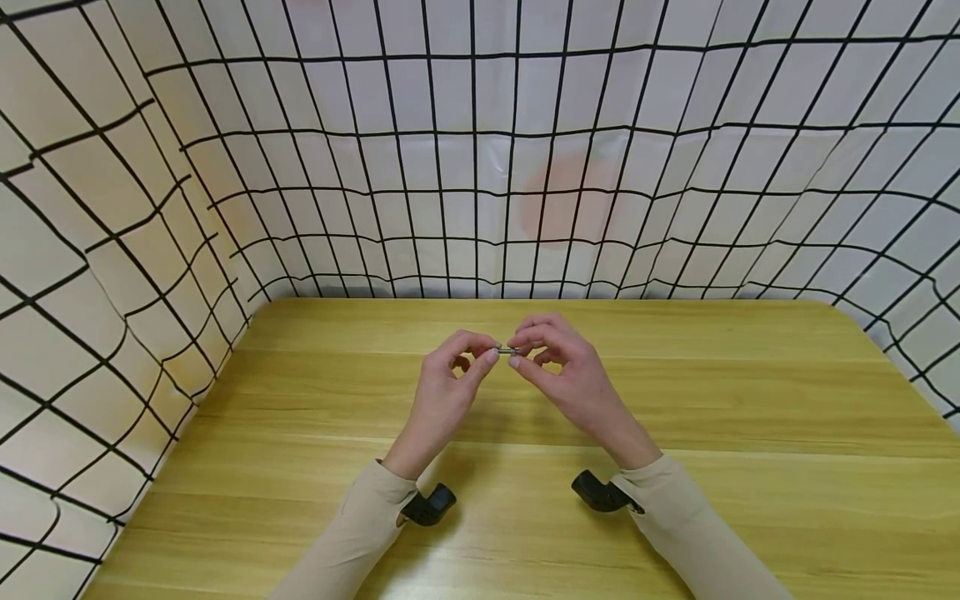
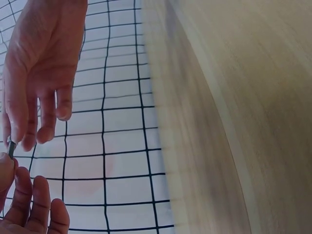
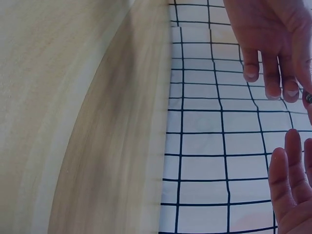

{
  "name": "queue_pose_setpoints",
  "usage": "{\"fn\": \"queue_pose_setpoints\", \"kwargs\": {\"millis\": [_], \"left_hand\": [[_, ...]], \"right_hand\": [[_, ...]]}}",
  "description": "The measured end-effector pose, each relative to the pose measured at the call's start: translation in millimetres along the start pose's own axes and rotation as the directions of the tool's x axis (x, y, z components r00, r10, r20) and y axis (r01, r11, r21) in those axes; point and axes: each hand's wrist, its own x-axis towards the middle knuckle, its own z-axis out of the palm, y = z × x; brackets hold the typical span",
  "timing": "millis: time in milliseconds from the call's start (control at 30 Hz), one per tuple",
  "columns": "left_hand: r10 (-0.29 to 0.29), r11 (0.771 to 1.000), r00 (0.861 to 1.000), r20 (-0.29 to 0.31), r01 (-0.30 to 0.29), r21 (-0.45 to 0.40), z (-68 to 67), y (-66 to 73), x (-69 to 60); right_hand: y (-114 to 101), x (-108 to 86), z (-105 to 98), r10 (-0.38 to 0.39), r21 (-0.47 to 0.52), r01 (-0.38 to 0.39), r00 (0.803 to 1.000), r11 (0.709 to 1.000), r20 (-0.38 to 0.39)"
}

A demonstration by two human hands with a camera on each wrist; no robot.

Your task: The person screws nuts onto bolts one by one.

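A short, thin metal bolt is held level between both hands, above the far middle of the table. My left hand pinches one end between thumb and index finger. At the other end, the thumb and fingertips of my right hand close on it, covering that tip. In the left wrist view only a small dark length of the bolt shows at the left edge, between the fingertips. The right wrist view catches just a bit of metal at its right edge. The other fingers of both hands are loosely bent.
The wooden table lies beneath both hands. A white sheet with a black grid net rises behind its far edge and along both sides. Black wrist cameras jut inward from the beige sleeves.
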Motion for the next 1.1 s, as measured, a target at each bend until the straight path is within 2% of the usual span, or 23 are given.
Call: {"fn": "queue_pose_setpoints", "kwargs": {"millis": [233, 600, 833, 1100], "left_hand": [[-0.007, 1.0, 1.0, -0.006, 0.007, -0.002, 0.1, -0.1, 0.2], [0.023, 1.0, 1.0, 0.004, -0.023, -0.017, 0.4, 0.2, -0.2], [0.032, 0.999, 0.999, 0.02, -0.031, -0.02, 2.2, 1.6, -1.0], [0.009, 0.999, 1.0, 0.014, -0.008, -0.033, 3.0, 0.8, -1.6]], "right_hand": [[1.7, -0.2, 0.6, 0.062, -0.005, -0.062, 0.998, 0.998, 0.006], [2.7, -1.5, 1.4, 0.076, 0.021, -0.076, 0.997, 0.997, 0.013], [36.8, -3.5, 5.3, 0.08, 0.086, -0.082, 0.996, 0.993, 0.029], [39.2, -4.7, 3.4, 0.151, 0.043, -0.153, 0.987, 0.987, 0.05]]}}
